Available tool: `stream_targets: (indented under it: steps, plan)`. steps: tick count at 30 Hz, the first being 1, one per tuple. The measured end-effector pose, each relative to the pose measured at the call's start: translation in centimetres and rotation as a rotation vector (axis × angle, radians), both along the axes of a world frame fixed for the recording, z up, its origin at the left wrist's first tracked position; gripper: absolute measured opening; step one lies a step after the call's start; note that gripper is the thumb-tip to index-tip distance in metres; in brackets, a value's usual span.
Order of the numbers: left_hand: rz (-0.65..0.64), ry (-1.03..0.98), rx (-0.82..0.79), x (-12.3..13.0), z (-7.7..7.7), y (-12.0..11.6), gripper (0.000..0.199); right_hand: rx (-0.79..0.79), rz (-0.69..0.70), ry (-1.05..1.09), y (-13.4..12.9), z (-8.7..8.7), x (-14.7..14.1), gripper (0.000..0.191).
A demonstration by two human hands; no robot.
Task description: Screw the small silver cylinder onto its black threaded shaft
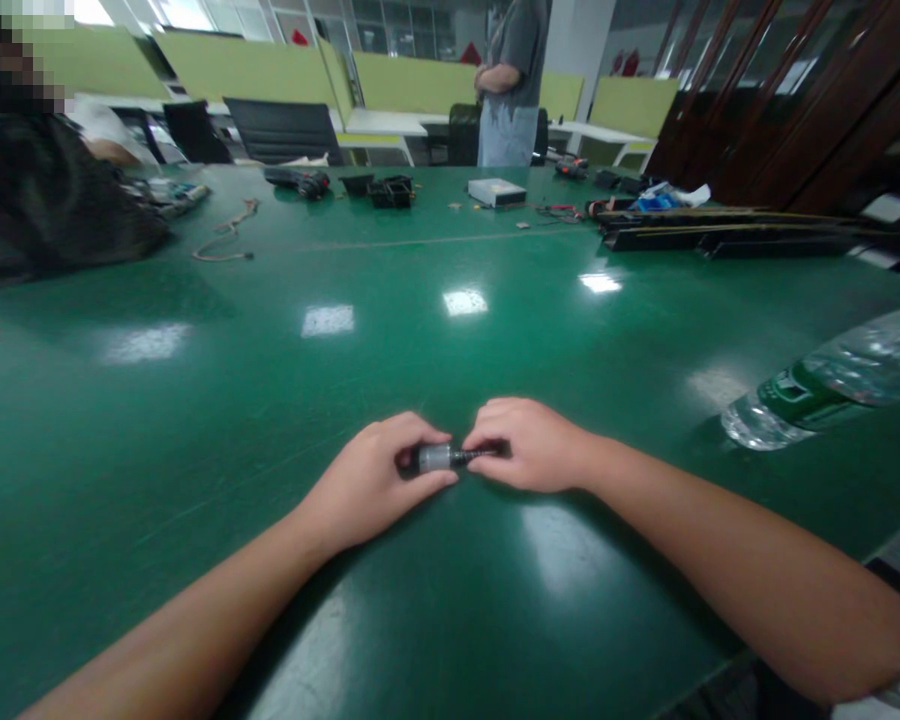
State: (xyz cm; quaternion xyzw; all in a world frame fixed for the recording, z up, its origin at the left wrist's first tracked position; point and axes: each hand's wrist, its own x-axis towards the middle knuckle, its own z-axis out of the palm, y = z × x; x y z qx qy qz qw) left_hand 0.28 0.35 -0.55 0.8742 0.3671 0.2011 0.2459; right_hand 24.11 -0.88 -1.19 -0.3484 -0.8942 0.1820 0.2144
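Note:
A small dark cylindrical object with a grey, see-through-looking middle (436,458) lies level between my two hands, just over the green table (390,370). My left hand (379,470) grips its left part between thumb and fingers. On the other side, my right hand (525,443) pinches the thin dark right end, which is partly hidden by the fingers. What exactly the object is cannot be made out.
A clear bottle with a green label (817,395) lies at the right. Along the far side are a white box (497,192), black parts (391,191), a cable (225,235) and long dark strips (720,232). One person (511,85) stands beyond; another (37,190) is at left.

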Motion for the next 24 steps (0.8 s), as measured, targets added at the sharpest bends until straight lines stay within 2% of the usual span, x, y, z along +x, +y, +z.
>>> stream_targets:
  steps: [24]
  plan:
    - [0.008,0.022,-0.009,-0.02,0.06,0.0,0.026,-0.058,-0.026,-0.032,0.0,0.47,0.8,0.009]
